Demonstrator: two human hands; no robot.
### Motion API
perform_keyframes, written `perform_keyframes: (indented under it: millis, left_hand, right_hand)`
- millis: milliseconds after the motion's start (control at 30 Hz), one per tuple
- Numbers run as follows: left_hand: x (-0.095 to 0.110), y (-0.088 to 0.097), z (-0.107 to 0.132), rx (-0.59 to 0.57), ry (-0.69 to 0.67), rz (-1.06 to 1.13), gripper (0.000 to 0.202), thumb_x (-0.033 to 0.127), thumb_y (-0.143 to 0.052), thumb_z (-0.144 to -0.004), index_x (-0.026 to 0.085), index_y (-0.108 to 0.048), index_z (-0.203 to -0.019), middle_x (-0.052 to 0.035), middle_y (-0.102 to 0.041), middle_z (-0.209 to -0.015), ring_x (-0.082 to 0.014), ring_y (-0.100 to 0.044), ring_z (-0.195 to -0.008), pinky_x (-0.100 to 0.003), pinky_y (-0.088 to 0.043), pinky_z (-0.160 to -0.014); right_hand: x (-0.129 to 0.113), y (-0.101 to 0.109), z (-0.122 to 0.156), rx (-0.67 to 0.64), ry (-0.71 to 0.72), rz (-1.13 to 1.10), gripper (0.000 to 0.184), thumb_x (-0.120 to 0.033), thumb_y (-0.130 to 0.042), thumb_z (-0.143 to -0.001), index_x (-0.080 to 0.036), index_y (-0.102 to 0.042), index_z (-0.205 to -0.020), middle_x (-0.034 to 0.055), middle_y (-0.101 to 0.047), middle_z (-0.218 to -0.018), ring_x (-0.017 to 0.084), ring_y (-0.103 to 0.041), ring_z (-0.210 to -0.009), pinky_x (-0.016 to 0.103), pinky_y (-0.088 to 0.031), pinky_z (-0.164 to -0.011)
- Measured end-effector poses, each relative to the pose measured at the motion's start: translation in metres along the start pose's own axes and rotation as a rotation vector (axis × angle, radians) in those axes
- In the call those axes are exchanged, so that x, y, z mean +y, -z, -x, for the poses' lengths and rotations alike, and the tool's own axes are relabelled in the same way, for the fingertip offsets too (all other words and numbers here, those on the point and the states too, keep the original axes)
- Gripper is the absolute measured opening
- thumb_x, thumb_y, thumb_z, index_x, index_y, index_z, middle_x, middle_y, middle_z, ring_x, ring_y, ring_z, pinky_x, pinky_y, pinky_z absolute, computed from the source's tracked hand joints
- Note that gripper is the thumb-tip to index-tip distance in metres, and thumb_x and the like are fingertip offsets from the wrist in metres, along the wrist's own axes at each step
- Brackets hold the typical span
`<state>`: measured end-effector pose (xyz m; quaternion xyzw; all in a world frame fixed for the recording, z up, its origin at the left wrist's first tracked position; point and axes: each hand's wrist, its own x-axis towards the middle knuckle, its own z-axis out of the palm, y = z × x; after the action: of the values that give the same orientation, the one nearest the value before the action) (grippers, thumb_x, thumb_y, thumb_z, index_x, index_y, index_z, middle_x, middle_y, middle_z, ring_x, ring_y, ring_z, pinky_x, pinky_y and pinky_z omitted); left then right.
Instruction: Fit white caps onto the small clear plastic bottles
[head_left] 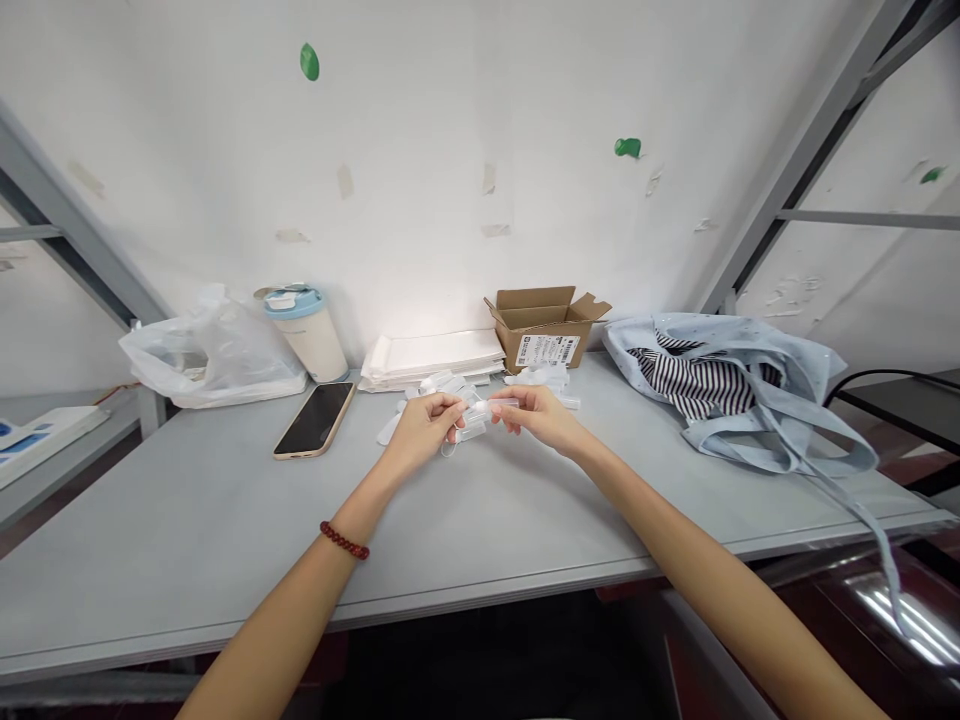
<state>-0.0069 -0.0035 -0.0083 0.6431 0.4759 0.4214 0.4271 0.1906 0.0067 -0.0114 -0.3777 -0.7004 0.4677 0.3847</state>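
A small clear plastic tube with a white end (484, 407) is held between my hands above the grey table. My right hand (546, 417) is closed on the tube's clear part, with thumb and fingers pinched. My left hand (421, 425) is closed in a pinch by the white end; a thin white string or loop (448, 450) hangs near its fingertips. Whether the left fingers grip the tube or the string, I cannot tell. Several similar clear and white plastic pieces (442, 383) lie behind my hands, partly hidden by them. More clear pieces (546, 377) lie in front of the carton.
An open cardboard box (547, 325) stands by the wall, beside stacked white envelopes (435, 355). Leftward are a phone (315, 420), a blue-lidded cup (309, 335) and a white plastic bag (217, 350). A light-blue cloth bag (795, 365) lies right, its strap over the table (525, 530) edge.
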Motion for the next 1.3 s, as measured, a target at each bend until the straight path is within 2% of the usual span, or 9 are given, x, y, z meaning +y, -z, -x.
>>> perform_keyframes:
  millis: [333,433,633,1000,1300]
  left_hand:
    - [-0.007,-0.007,0.002,0.032,0.021,-0.034,0.028,0.040,-0.056,-0.074,0.015,-0.056,-0.062,0.0020,-0.050,-0.044,-0.0095,-0.044,-0.041,-0.023,-0.036,-0.046]
    - [-0.009,-0.009,0.002,0.044,0.014,-0.016,0.028,0.041,-0.057,-0.073,0.015,-0.057,-0.064,0.0018,-0.052,-0.048,-0.0097,-0.045,-0.042,-0.023,-0.037,-0.046]
    - [-0.014,-0.011,0.002,0.078,0.002,-0.014,0.028,0.042,-0.056,-0.075,0.015,-0.059,-0.068,-0.0004,-0.058,-0.060,-0.0091,-0.047,-0.043,-0.023,-0.037,-0.046]
    - [-0.007,-0.014,0.007,0.069,0.015,-0.047,0.028,0.040,-0.054,-0.075,0.016,-0.054,-0.061,0.0033,-0.049,-0.046,-0.0088,-0.044,-0.041,-0.023,-0.035,-0.046]
    - [-0.009,-0.011,0.004,0.046,0.000,-0.021,0.027,0.040,-0.057,-0.074,0.015,-0.058,-0.065,0.0025,-0.053,-0.050,-0.0084,-0.045,-0.041,-0.022,-0.037,-0.046]
  right_hand:
    - [0.006,-0.008,-0.001,0.108,0.009,0.090,0.028,-0.038,-0.065,-0.071,-0.016,-0.064,-0.090,0.0007,-0.059,-0.066,0.013,-0.053,-0.056,0.028,-0.044,-0.056]
    - [0.006,-0.010,-0.001,0.130,0.007,0.089,0.029,-0.038,-0.065,-0.071,-0.016,-0.065,-0.090,0.0003,-0.059,-0.065,0.013,-0.053,-0.056,0.028,-0.044,-0.057]
    - [0.005,-0.013,0.001,0.124,0.014,0.084,0.025,-0.036,-0.063,-0.072,-0.016,-0.065,-0.088,0.0012,-0.061,-0.066,0.012,-0.053,-0.054,0.027,-0.042,-0.054]
    - [0.006,-0.014,0.001,0.110,-0.009,0.090,0.024,-0.034,-0.063,-0.072,-0.014,-0.064,-0.085,0.0007,-0.059,-0.061,0.012,-0.050,-0.052,0.025,-0.039,-0.050]
    - [0.005,-0.014,0.001,0.087,-0.005,0.083,0.024,-0.033,-0.061,-0.073,-0.013,-0.064,-0.087,0.0021,-0.062,-0.067,0.011,-0.051,-0.053,0.024,-0.040,-0.051]
